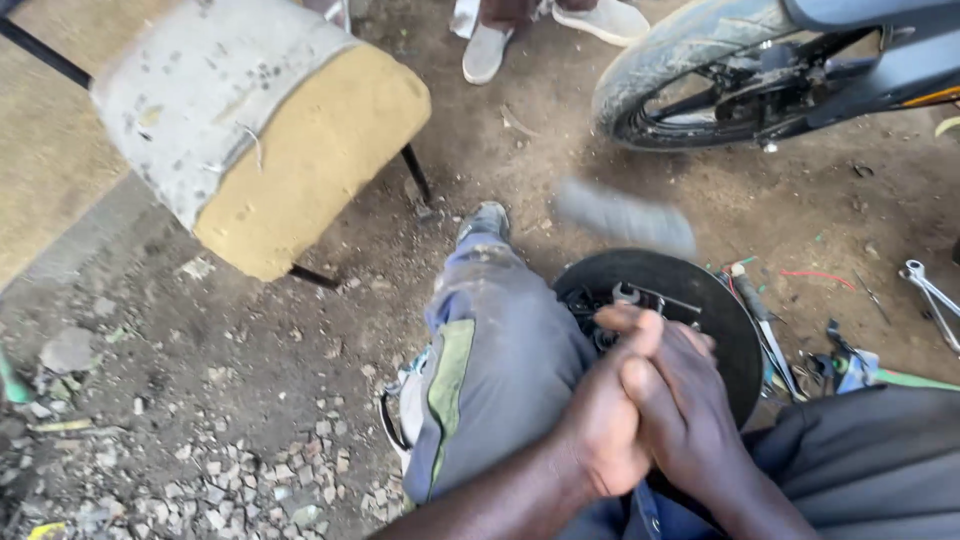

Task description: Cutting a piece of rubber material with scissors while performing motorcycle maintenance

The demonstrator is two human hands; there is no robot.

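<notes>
Your left hand (600, 425) and right hand (685, 400) are pressed together, fingers wrapped around each other, just above a round black tray (725, 320) that sits on the dirt beside your left knee (500, 350). Whether they grip anything between them cannot be told; the clasp hides the palms. Small dark metal parts (625, 298) lie in the tray under your fingertips. Loose tools (770, 335) lie scattered to the right, and a motorcycle wheel (720, 85) stands well apart ahead. The risk: a sudden release could knock the tray, spilling small parts into the gravel, where they would be hard to find.
</notes>
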